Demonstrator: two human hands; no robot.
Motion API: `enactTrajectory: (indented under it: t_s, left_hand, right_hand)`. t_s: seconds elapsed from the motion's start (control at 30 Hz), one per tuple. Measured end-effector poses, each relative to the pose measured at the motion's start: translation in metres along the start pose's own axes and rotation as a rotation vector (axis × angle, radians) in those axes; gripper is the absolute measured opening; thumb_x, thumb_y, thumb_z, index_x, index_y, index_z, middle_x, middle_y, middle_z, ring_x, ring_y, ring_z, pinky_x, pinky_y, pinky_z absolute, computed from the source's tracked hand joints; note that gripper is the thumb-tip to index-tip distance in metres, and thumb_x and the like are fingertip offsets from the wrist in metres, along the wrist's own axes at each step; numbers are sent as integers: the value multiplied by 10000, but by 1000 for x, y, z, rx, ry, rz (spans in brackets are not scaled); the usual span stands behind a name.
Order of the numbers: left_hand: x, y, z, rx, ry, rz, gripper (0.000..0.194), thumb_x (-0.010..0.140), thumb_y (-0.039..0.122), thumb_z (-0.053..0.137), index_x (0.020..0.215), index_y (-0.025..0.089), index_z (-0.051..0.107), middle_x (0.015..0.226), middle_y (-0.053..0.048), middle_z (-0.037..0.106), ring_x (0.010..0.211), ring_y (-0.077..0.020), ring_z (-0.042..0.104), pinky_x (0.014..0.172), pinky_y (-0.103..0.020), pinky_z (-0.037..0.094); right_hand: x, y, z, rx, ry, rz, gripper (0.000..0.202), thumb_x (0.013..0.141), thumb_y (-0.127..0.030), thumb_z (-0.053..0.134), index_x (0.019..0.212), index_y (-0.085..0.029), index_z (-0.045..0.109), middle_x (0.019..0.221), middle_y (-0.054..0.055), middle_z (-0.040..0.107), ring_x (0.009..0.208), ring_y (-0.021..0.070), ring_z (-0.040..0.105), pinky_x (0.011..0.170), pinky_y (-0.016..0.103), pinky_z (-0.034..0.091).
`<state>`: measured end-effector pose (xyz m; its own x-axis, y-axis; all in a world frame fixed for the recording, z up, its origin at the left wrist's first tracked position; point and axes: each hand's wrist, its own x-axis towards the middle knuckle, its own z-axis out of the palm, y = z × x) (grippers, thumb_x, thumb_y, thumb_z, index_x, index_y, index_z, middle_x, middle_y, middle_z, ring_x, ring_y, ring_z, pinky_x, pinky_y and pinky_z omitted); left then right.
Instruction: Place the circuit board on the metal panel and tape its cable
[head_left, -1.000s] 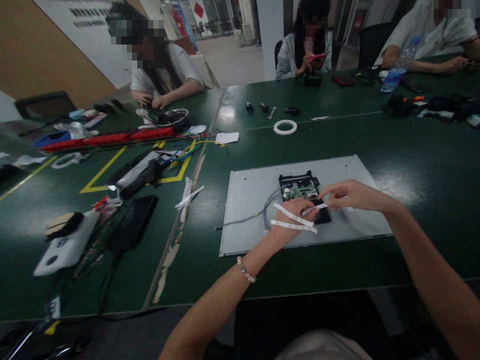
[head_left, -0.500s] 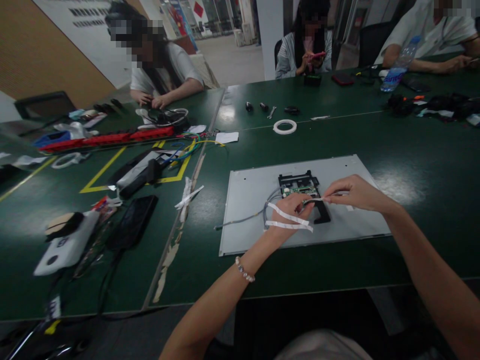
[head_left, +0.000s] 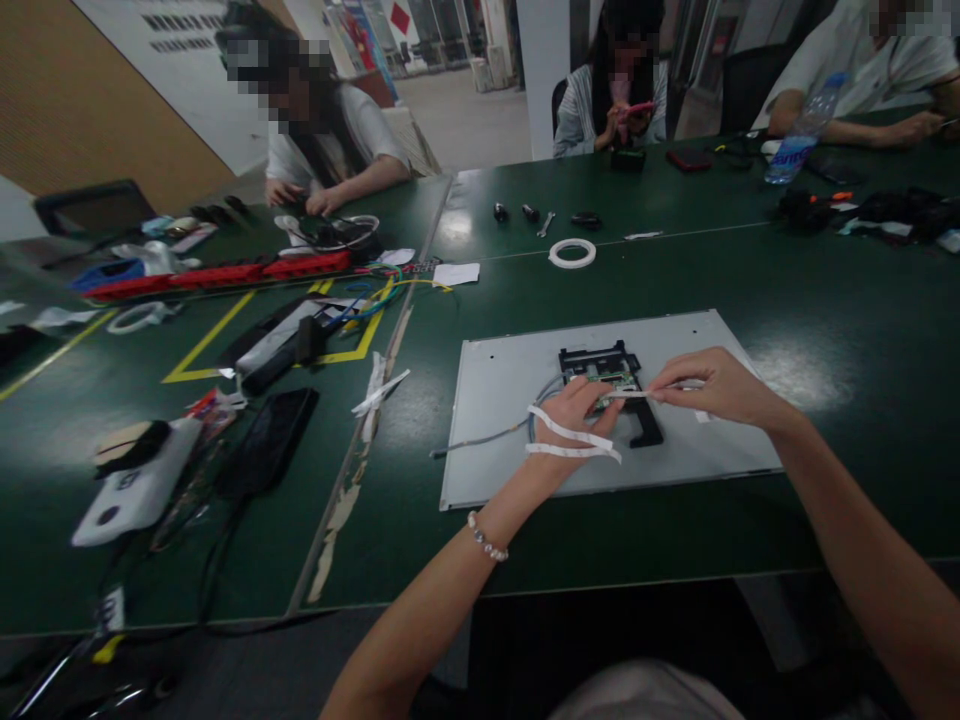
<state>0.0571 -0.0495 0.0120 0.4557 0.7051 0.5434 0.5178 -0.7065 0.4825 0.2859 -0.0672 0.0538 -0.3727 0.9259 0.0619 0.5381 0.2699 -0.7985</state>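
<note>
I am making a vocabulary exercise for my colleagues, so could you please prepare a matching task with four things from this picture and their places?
Things:
1. straight strip
2. beaded bracelet
3. white ring
4. black frame

Places:
A. lying on the pale panel
B. held between the left hand and the right hand
C. flat on the green table, beyond the panel
D. around the left wrist

Pairs: 1-B, 2-D, 3-C, 4-A

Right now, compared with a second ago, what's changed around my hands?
Your left hand has shifted slightly left, your right hand slightly farther from you. Between them, the white strip runs nearly level across the picture instead of slanted. The panel and tape roll stayed put.
</note>
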Motion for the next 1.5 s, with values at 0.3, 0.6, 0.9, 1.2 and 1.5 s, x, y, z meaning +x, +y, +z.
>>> enactTrajectory:
  t_s: [0.3,0.6,0.9,1.2,1.5]
  left_hand:
    - [-1,2,-2,-38,-44,95,281,930,296,438,770,148,614,683,-28,594,583,-96,536,522,-206,404]
    - [-3,4,-5,-63,-22,19,291,925,328,441,1074,137,602,824,-55,651,581,-92,555,551,-212,461]
    - [-2,-1,4,-69,-33,9,179,897,251,489,882,153,638,802,-46,685,590,-92,578,610,-225,496]
    - [-8,6,11,-166,-250,-52,306,864,208,470,1163,176,522,702,25,629,541,-79,557,538,-178,447]
    - [-7,7,14,21,-308,-17,251,817,158,463,1035,168,588,851,-31,684,637,-122,619,589,-226,476]
  right_hand:
    - [1,7,-1,27,6,87,283,792,-427,600,924,-212,729,858,39,685,804,177,616,756,312,487]
    - [-1,5,-5,14,-10,85,289,803,-436,585,921,-215,730,800,32,671,768,165,612,732,302,484]
    - [0,7,-7,-17,-20,114,294,797,-440,581,932,-219,720,844,33,680,813,182,616,762,315,476]
    - [-2,15,-7,45,-189,339,362,822,-373,521,1132,-189,554,712,14,651,674,160,623,641,277,462]
    - [1,19,-1,-16,-217,364,339,769,-338,550,1065,-218,437,742,-13,675,674,165,625,604,270,410]
